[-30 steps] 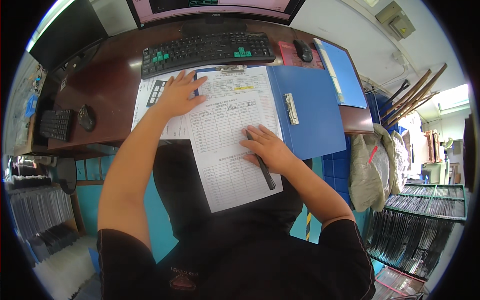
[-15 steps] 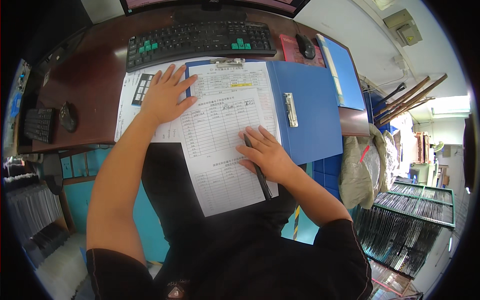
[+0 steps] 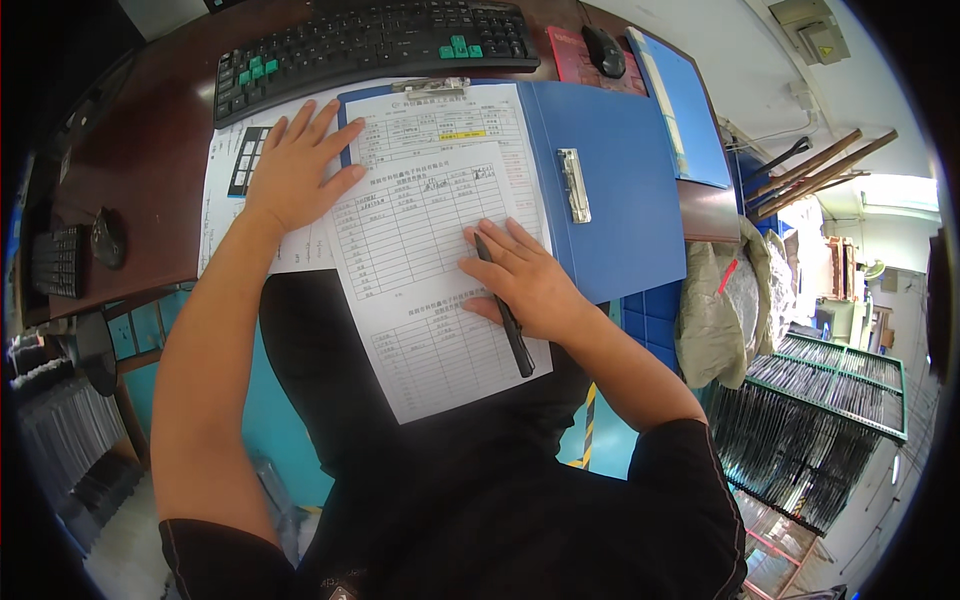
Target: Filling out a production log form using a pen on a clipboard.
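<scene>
A printed table form [image 3: 400, 345] lies on the open blue clipboard folder [image 3: 625, 215], its lower half hanging past the desk edge over my lap. My left hand [image 3: 300, 180] rests flat with spread fingers across the folder's left edge and the white papers [image 3: 300, 250] beside it. A black pen [image 3: 515, 340] slants through my right hand [image 3: 540, 290], which lies on the right side of the form. The pen's upper end points toward the folder. Beneath the form, another printed sheet [image 3: 435, 115] with a yellow-marked line sits under the folder's metal clip [image 3: 432, 88].
Beyond the folder is a black keyboard [image 3: 375, 50] with some green keys. A mouse [image 3: 604, 50] sits on a red pad, beside a blue binder [image 3: 685, 110]. Another mouse [image 3: 108, 238] and a small keyboard [image 3: 58, 262] are at far left. Racks [image 3: 800, 430] stand at right.
The whole view has shifted, so the desk and papers appear higher and slightly further left. Both hands stay on the papers, and the pen stays in my right hand.
</scene>
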The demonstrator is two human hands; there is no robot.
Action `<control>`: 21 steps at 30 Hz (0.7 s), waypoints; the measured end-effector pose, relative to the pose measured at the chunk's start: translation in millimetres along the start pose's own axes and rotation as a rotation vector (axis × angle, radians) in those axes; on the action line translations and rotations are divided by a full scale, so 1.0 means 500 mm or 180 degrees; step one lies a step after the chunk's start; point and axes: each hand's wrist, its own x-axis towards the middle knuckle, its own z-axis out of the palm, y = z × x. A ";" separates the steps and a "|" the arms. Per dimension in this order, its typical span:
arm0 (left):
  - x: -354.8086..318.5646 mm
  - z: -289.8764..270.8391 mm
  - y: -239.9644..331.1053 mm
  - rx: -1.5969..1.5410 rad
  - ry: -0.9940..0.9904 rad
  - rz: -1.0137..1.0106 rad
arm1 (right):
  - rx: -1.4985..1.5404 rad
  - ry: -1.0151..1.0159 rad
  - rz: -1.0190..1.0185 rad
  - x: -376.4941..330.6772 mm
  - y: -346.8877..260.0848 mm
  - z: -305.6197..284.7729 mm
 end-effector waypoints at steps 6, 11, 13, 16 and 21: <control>-0.001 0.000 0.000 0.0005 0.0034 0.0002 | 0.0011 0.0013 -0.0006 -0.002 0.003 0.002; -0.001 0.006 -0.005 -0.0039 0.0137 0.0077 | -0.0048 -0.0040 0.0048 -0.009 0.009 -0.006; -0.004 0.008 -0.009 -0.0013 0.0157 0.0051 | -0.0075 -0.0065 0.0011 -0.005 0.010 -0.012; -0.004 0.013 -0.012 -0.0053 0.0254 0.0137 | 0.0102 0.0302 -0.0058 0.016 0.009 -0.019; -0.002 0.016 -0.010 -0.0064 0.0327 0.0122 | 0.0737 0.0720 -0.0085 0.087 -0.005 -0.018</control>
